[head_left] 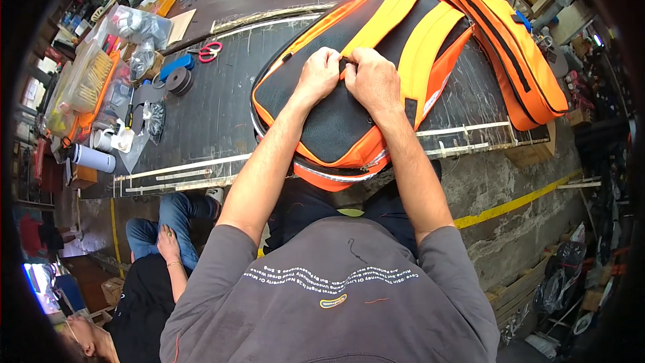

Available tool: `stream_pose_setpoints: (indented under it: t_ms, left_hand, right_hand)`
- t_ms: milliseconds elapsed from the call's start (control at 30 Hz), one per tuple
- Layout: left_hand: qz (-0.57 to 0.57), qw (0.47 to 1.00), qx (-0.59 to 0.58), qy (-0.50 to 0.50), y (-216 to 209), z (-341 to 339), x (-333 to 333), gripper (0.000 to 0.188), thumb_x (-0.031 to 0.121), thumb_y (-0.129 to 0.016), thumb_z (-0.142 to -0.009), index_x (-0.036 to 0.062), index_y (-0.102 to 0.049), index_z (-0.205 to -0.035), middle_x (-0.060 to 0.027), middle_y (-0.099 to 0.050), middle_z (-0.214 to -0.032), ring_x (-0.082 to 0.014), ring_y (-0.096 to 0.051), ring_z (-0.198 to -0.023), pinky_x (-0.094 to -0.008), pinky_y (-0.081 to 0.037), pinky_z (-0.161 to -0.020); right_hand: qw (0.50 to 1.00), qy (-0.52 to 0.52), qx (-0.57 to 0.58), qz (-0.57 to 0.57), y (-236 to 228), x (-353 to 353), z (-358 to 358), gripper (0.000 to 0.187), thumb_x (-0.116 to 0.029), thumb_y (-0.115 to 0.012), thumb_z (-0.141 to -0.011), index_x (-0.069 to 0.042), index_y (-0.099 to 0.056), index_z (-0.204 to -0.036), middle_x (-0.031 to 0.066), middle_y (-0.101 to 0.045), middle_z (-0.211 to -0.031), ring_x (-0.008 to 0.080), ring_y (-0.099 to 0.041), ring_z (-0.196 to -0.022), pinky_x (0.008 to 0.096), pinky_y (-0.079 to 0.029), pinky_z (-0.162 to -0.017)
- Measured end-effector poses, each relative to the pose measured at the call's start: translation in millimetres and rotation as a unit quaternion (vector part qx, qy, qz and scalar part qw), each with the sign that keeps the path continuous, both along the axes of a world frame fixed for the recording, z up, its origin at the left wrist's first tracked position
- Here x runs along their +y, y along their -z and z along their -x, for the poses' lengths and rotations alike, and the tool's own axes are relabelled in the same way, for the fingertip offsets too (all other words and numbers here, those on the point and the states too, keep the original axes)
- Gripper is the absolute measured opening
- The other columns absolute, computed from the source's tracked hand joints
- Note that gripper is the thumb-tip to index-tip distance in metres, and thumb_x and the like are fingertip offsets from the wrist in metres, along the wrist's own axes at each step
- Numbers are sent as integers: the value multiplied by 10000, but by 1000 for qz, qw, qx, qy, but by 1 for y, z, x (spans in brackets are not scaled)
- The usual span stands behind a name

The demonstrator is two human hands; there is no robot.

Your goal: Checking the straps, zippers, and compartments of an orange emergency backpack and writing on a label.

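An orange and black backpack (pixel 322 131) lies on the dark workbench with its padded back panel and orange shoulder straps facing up. Both of my hands meet over the middle of this panel, at the lower end of the left-hand strap (pixel 386 17). My left hand (pixel 318 75) is closed, its fingertips pinching a small black strap piece (pixel 344 62). Against it, my right hand (pixel 373 81) curls closed on the same dark piece from the other side. The fingers hide most of what they grip, including any buckle.
Right of the backpack stands a long orange bag (pixel 517 54) with a black zipper. Pink-handled scissors (pixel 209 52), black tape rolls (pixel 179 81), a white cup (pixel 94 158) and plastic bins (pixel 87 84) sit at the left. A person (pixel 151 275) sits below the bench's left edge (pixel 168 175).
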State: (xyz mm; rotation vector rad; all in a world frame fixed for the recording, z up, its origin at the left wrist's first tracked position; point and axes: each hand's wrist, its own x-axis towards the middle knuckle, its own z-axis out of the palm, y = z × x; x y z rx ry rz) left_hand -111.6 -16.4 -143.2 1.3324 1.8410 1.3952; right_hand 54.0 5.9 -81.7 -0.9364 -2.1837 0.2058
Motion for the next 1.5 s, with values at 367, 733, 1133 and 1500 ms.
stream_pose_setpoints:
  t_ms: [367,733,1133,1500]
  left_hand:
    - [-20,1000,20,-6,2,1,1,320,295,-577,-1113,12,-725,-1116,-148,-760,-1026,-266,-721,-973,-397,-566,-889]
    - [-52,998,31,6,8,2,2,287,283,-597,-1134,21,-709,-1101,-18,-688,-916,-104,-619,-793,-309,-533,-762]
    - [-20,1000,-3,15,4,2,-1,305,269,-585,-1099,2,-731,-1105,-184,-786,-1045,-310,-761,-1014,-414,-579,-931]
    - [-290,905,-302,-81,-45,41,-40,293,292,-519,-1177,94,-635,-994,-15,-610,-841,-128,-587,-653,-292,-467,-607]
  right_hand:
    - [999,20,22,26,4,-1,-4,175,-138,-773,-916,-37,-812,-1054,184,-804,-1026,387,-795,-953,482,-631,-866]
    - [1000,-4,1,-25,4,3,0,122,-145,-771,-916,-42,-758,-979,193,-771,-987,408,-787,-893,509,-637,-815]
    - [1000,0,-3,-28,10,4,-1,126,-153,-760,-923,-40,-748,-978,199,-766,-980,411,-786,-892,510,-636,-802]
    - [968,22,215,126,0,6,-7,340,-291,-690,-1096,-7,-681,-1283,243,-780,-1180,411,-773,-1097,504,-597,-946]
